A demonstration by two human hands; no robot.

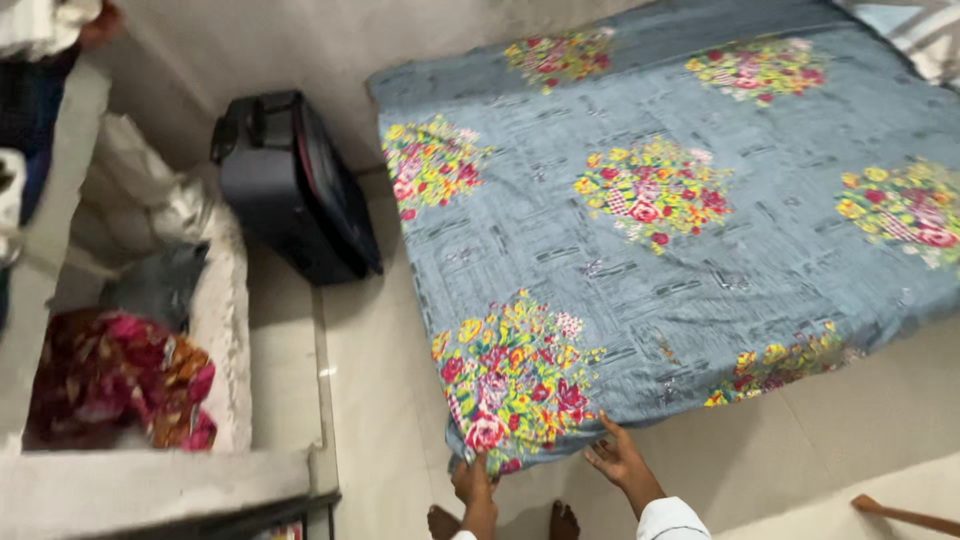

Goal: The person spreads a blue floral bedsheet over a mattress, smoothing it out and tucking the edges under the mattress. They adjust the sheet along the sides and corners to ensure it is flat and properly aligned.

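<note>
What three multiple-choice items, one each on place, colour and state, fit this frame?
1. Where is the suitcase?
A. on the mattress
B. on the floor left of the mattress
C. in the alcove

2. What is the sheet's ground colour?
A. grey-blue
B. red
C. white

3. How is the right hand?
A. clenched in a fist
B. open, fingers spread at the sheet's edge
C. holding a stick

Answers:
1 B, it stands on the floor by the mattress, against the wall.
2 A, grey-blue shows between the flower clusters.
3 B, its palm lies open, while the left hand grips the corner.
</note>
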